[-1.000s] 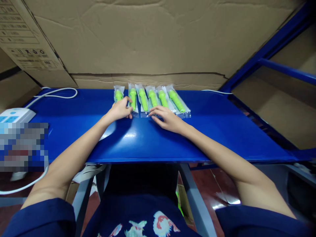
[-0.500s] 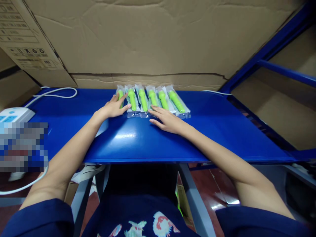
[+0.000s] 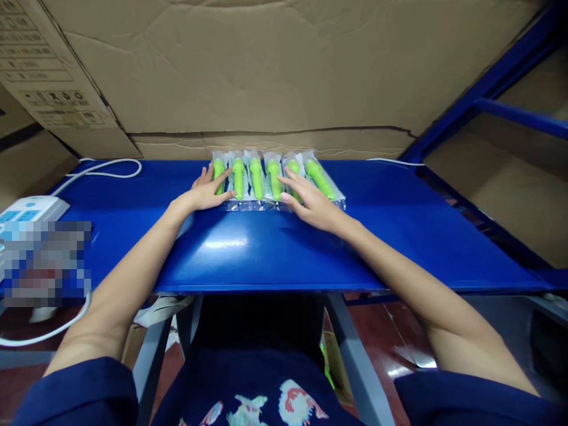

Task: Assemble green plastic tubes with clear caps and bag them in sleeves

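Note:
Several clear packets, each with a green tool inside (image 3: 257, 177), lie side by side at the far edge of the blue table (image 3: 266, 248). My left hand (image 3: 206, 192) lies flat and open on the leftmost packet (image 3: 218, 168). My right hand (image 3: 310, 201) rests flat with fingers spread over the packets near the right end of the row, beside the rightmost packet (image 3: 322, 180).
A cardboard wall (image 3: 266, 71) stands right behind the row. A white power strip (image 3: 31, 208) with its white cable (image 3: 106, 168) sits at the table's left end. A blue metal frame (image 3: 488, 89) rises at the right.
My left hand opened flat and pushed the leftmost packet in against the row. My right hand slid forward onto the packets on the right. The row is now tighter and straighter.

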Demonstrator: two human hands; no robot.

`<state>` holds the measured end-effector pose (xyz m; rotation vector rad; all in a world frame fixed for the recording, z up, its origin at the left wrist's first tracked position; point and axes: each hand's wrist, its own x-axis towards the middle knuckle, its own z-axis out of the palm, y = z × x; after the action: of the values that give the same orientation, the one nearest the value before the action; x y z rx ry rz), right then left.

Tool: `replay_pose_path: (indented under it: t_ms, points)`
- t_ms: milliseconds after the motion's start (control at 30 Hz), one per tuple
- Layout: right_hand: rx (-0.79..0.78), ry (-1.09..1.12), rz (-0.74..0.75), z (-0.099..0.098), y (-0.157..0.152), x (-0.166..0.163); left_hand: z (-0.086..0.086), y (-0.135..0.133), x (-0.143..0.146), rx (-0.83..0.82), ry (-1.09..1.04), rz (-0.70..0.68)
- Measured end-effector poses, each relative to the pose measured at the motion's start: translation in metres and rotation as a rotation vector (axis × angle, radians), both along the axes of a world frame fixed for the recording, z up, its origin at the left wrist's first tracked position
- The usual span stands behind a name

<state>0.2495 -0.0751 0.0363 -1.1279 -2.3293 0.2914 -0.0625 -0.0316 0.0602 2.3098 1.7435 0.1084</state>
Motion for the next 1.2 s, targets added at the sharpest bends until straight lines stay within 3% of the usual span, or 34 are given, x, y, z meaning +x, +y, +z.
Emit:
replay_pose_path:
  t_ms: [200, 400, 600, 700, 900, 1033, 1200]
  points:
    - [-0.018, -0.174, -0.26, -0.006, 0.02, 0.03, 0.002, -0.017, 0.016, 0.148, -0.012, -0.163]
    - [-0.137, -0.273, -0.285, -0.018, 0.021, 0.026, 0.007, -0.022, 0.016, -0.05, 0.131, -0.201]
    - [-0.141, -0.266, -0.251, -0.014, 0.019, 0.035, 0.016, -0.018, 0.004, -0.1, 0.125, -0.231]
    - [-0.074, -0.178, -0.257, -0.01, 0.022, 0.051, 0.02, -0.016, 0.0, -0.121, 0.068, -0.208]
    - [0.072, -0.037, -0.41, 0.002, 0.027, 0.076, 0.022, -0.006, -0.02, 0.012, 0.015, -0.066]
    - [0.078, -0.021, -0.508, 0.007, 0.026, 0.079, 0.021, -0.004, -0.027, -0.062, 0.095, 0.041]
    - [0.105, -0.024, -0.528, 0.01, 0.024, 0.076, 0.017, -0.004, -0.025, -0.121, 0.108, 0.062]
